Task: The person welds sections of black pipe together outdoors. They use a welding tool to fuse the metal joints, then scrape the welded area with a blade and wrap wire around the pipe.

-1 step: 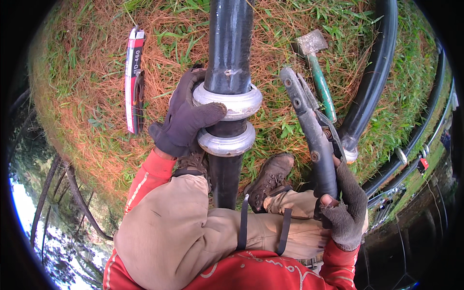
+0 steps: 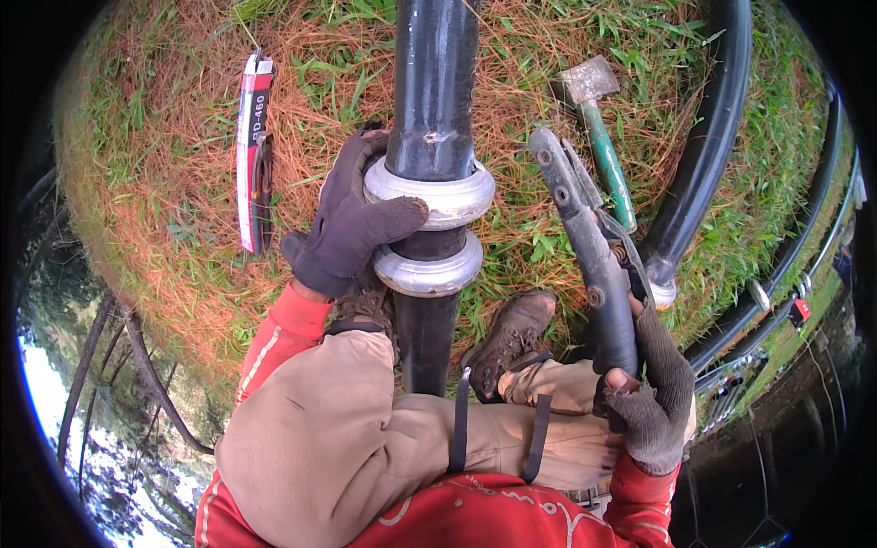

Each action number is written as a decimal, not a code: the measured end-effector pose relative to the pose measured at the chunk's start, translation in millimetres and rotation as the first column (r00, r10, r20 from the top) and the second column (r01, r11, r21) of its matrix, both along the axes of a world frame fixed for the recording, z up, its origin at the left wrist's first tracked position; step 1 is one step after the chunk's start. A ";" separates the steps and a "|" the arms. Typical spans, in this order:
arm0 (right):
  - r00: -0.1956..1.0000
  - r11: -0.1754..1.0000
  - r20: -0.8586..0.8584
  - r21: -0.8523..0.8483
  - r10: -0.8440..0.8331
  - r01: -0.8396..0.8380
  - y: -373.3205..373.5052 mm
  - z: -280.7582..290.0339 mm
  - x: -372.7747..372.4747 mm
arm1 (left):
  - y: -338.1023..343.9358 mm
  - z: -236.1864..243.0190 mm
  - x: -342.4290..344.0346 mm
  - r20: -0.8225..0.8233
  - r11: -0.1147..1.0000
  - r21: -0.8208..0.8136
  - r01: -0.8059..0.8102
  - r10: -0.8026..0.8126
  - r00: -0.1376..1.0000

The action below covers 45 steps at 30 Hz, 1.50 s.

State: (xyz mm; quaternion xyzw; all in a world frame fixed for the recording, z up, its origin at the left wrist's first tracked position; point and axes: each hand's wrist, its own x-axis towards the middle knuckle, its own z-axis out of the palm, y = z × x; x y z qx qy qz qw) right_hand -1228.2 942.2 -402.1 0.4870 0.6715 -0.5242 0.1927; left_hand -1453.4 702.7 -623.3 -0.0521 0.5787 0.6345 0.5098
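A black pole (image 2: 437, 100) runs upright through the middle, with two silver ring collars around it. My gloved left hand (image 2: 352, 215) is closed around the left side of the upper ring collar (image 2: 457, 196), thumb across its front and fingers partly hidden behind. Just below, the lower ring collar (image 2: 434, 267) sits apart from it on the pole. To the right, my right hand (image 2: 653, 402), in a worn glove with a bare thumb tip showing, grips the lower end of a dark tubular tool (image 2: 589, 256). That tool has round holes or screws and a lever-like strip alongside.
A green-handled tool (image 2: 610, 164) with a squarish metal head lies on the grass beyond the tubular tool. At left lies a narrow red, white and black package (image 2: 248, 155), a dark slim tool (image 2: 263, 183) against it. A curved black pipe (image 2: 708, 137) bends down at right. My boot (image 2: 516, 338) is beside the pole.
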 end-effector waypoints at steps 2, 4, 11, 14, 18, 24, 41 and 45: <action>0.999 0.999 0.000 0.005 0.035 -0.035 0.1 2.5 -0.2 | -3.3 -0.3 3.0 -0.024 0.999 0.034 -0.009 0.010 1.000; 0.999 1.000 0.020 -0.015 0.026 -0.026 0.3 4.4 -0.1 | -3.7 -6.2 4.8 -0.016 0.997 0.068 -0.043 0.044 0.999; 0.999 0.999 -0.028 -0.033 0.018 -0.018 -0.9 -1.2 2.1 | -3.0 -10.0 2.6 0.025 0.992 0.121 -0.032 0.030 0.999; 0.998 0.999 -0.033 -0.007 0.049 -0.050 -1.2 -2.7 1.6 | -0.8 -3.6 -0.7 0.027 0.993 0.111 0.028 -0.032 0.999; 0.997 0.997 -0.010 0.012 0.072 -0.072 -0.7 -1.7 -0.2 | 2.5 -0.6 -1.2 0.135 0.988 0.155 -0.014 -0.007 0.991; 0.998 0.998 0.011 -0.006 0.067 -0.067 -1.5 -2.7 -0.7 | 0.9 -9.7 -3.9 0.198 0.976 0.209 -0.056 0.014 0.980; 0.994 0.988 0.089 -0.135 -0.062 0.074 -0.5 7.8 1.0 | -3.2 -24.2 -7.2 0.309 0.953 0.287 -0.100 0.007 0.951; 0.998 0.994 0.064 -0.112 0.025 -0.018 2.2 7.8 2.1 | -2.3 -22.2 -8.0 0.303 0.956 0.281 -0.083 -0.006 0.953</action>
